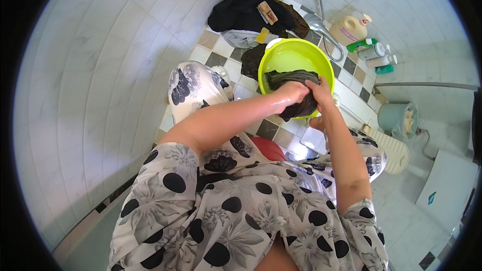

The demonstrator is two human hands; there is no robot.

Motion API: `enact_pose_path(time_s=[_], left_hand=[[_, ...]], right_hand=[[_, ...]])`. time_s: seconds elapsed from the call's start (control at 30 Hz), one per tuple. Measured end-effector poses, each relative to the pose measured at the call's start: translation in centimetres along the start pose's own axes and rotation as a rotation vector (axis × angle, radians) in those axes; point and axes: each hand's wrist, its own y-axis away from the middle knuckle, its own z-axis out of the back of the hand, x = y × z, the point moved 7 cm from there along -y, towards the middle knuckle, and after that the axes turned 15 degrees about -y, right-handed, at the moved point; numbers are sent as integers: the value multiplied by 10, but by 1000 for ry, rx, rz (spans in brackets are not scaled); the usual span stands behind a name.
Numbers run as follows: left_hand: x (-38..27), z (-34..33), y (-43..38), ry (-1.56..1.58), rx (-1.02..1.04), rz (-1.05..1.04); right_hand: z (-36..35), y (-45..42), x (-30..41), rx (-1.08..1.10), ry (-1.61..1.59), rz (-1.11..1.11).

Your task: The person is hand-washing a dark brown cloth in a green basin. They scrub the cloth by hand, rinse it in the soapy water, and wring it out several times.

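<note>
Both my hands grip a dark, wet piece of cloth (295,77) over the near side of a lime-green plastic basin (328,64). My left hand (295,93) is closed in a fist on the cloth. Close beside it, my right hand (321,92) holds the cloth's right part, fingers wrapped over it. The cloth's far part lies down in the basin, by pale cloudy water (290,60), and its lower part hangs over the near rim. My left forearm looks wet near the wrist.
Behind the basin lies a heap of black clothes (241,13) with a scrubbing brush (267,12) and a yellow soap bar (262,35). A shower head (316,22) and several bottles (371,51) line the right wall. A red stool (268,148) and ridged cream board (388,150) are nearer.
</note>
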Motion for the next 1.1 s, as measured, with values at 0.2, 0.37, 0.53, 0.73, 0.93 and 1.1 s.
enact_pose_path(time_s=[0.2,0.37,0.53,0.73,0.93,1.1], left_hand=[[-16,30,-1,576,32,155],[-55,35,7,532,236,62],[-15,13,-12,744,-56,186],[-9,33,-25,599,257,-50],[-14,26,-3,569,-352,204],[-41,38,-5,675,-211,34]], right_hand=[[-65,76,66,267,526,576],[-115,147,93,330,725,849],[-61,63,88,-84,413,691],[-102,109,79,26,421,860],[-45,25,64,-135,473,575],[-21,-5,68,-109,155,539]])
